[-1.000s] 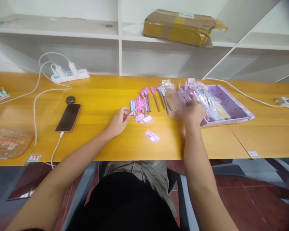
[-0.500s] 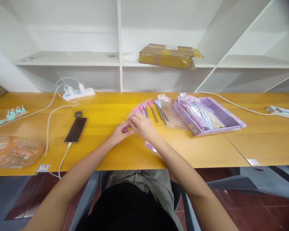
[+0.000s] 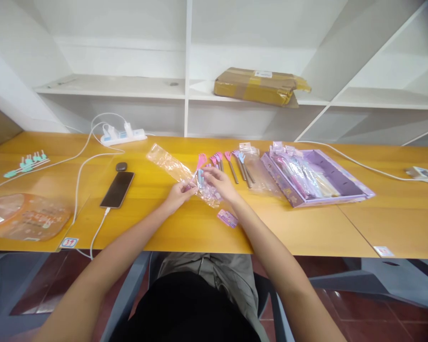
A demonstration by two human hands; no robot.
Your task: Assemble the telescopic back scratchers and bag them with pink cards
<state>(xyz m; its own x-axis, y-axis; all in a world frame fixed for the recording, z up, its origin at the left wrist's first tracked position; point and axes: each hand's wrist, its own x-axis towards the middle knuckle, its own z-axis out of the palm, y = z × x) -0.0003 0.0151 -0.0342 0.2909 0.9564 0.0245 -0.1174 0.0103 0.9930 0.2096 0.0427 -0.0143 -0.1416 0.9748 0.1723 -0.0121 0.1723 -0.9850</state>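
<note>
My left hand (image 3: 181, 194) is closed on a clear plastic bag (image 3: 171, 164), which stretches up and left from it over the table. My right hand (image 3: 218, 181) is closed around a small light-blue item (image 3: 200, 178) beside it. Just above my fingers is a pink piece (image 3: 201, 160). Several hand-shaped sticks with metal handles lie to the right, among them a pink one (image 3: 231, 166) and a blue one (image 3: 245, 166). A pink and purple card (image 3: 227, 218) rests below my right hand.
A purple tray (image 3: 345, 199) with bagged items stands at the right, beside clear packaging (image 3: 269, 178). A phone (image 3: 117, 190), cables and a power strip (image 3: 124, 137) are at the left. A cardboard parcel (image 3: 253, 85) sits on the shelf.
The clear bag now lies stretched out at my left hand, and the light-blue item shows between my hands. My hands have moved slightly apart. The view has shifted a little left.
</note>
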